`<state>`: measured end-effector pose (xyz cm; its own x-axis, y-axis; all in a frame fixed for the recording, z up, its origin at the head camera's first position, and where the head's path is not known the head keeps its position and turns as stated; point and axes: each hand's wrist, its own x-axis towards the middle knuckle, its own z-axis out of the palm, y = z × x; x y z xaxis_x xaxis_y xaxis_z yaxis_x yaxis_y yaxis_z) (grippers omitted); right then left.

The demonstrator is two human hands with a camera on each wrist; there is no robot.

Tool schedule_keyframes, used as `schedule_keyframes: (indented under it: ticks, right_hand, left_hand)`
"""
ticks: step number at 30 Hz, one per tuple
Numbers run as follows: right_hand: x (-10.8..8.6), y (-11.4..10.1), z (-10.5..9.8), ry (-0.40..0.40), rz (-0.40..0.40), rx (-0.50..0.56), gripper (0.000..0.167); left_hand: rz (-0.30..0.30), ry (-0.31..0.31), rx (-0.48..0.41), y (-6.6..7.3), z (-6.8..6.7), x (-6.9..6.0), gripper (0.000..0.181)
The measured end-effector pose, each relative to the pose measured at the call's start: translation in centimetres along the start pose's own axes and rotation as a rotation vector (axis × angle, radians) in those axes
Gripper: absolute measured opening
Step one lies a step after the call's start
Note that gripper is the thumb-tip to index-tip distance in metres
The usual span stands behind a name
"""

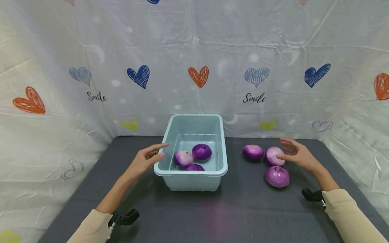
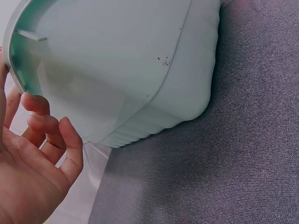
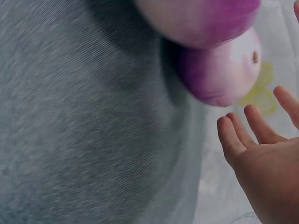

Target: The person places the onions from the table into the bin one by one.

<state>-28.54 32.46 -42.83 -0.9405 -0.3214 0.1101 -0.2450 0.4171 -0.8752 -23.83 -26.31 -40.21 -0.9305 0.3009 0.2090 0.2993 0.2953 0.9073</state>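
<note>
Right hand [image 1: 297,156] is over toward the tabletop's [image 1: 218,216] far right corner, fingers apart, just beside a pale purple onion [image 1: 274,156]. There's a darker onion [image 1: 253,152] on the bin side of it and a shiny onion [image 1: 277,176] toward the near edge. Left hand [image 1: 149,157] is kinda loose at the left rim of the blue bin [image 1: 194,182], near the far edge's middle, with three onions [image 1: 202,152] inside.
</note>
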Motion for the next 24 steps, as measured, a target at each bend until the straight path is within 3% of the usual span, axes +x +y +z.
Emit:
schedule_keyframes:
  ticks: [12, 24]
  right_hand:
    - [0.2, 1.7, 0.5, -0.025, 0.026, -0.028, 0.081]
    - [0.6, 2.1, 0.6, -0.033, -0.036, -0.024, 0.069]
  left_hand:
    - [0.003, -0.002, -0.006, -0.1, 0.0, 0.0, 0.043]
    - [-0.006, 0.004, 0.0, -0.2, -0.1, 0.1, 0.043]
